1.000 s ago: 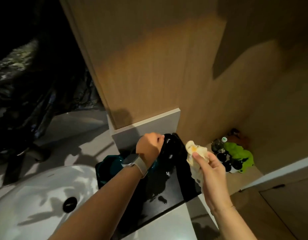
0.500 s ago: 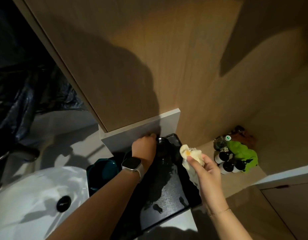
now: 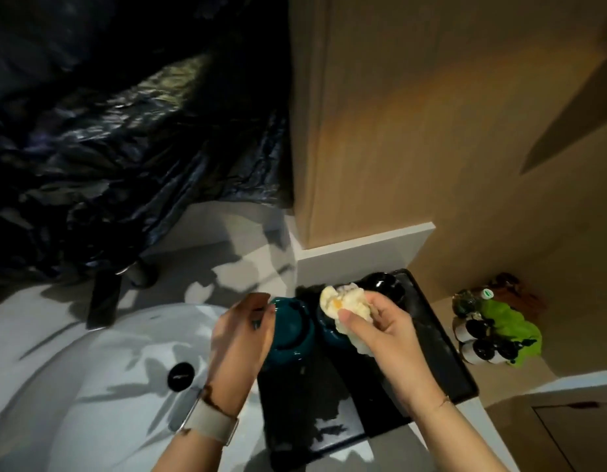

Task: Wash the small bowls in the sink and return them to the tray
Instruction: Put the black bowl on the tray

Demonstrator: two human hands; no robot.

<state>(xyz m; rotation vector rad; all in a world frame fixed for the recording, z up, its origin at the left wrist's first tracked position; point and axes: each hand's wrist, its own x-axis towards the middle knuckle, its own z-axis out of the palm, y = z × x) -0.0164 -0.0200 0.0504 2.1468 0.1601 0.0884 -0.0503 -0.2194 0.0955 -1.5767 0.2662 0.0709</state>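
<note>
A teal small bowl (image 3: 291,332) stands at the left edge of the black tray (image 3: 435,352), beside the white sink (image 3: 73,369). My left hand (image 3: 242,332) grips this bowl by its left rim. My right hand (image 3: 383,328) holds a pale sponge (image 3: 339,303) with an orange spot just right of that bowl. Partly hidden under the sponge is a second teal bowl (image 3: 327,333). At the tray's far end sits a black small bowl (image 3: 380,284).
The sink drain (image 3: 181,376) is left of my wrist. A dark tap (image 3: 104,298) stands behind the sink. Small bottles (image 3: 479,345) and a green thing (image 3: 506,321) sit on the shelf right of the tray. A wooden cabinet rises behind.
My left hand left the black bowl at the tray's far end and came back to grip the teal bowl. My right hand carried the sponge left, over the tray.
</note>
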